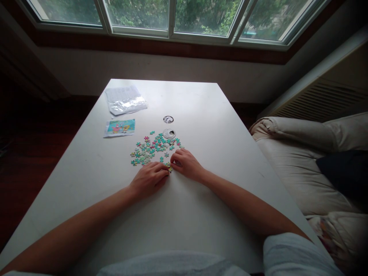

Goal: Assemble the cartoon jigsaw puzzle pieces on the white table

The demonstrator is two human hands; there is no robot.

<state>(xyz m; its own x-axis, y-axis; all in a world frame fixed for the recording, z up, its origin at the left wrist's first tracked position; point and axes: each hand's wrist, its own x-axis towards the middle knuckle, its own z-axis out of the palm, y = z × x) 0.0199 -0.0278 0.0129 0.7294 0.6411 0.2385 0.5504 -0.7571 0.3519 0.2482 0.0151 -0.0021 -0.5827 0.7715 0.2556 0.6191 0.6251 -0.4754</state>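
Several small teal and pink puzzle pieces (152, 148) lie scattered on the white table (201, 115). My left hand (149, 178) rests on the table just below them, fingers curled, its fingertips pinching small joined pieces (169, 167). My right hand (185, 163) meets it from the right, fingers bent, pressing on the same little cluster. A colourful reference picture card (120, 127) lies to the upper left of the pieces.
A clear plastic bag with a paper sheet (125, 100) lies at the table's far left. Two small round lids or caps (168, 126) sit above the pieces. A cream sofa (310, 161) stands to the right; windows run along the far wall.
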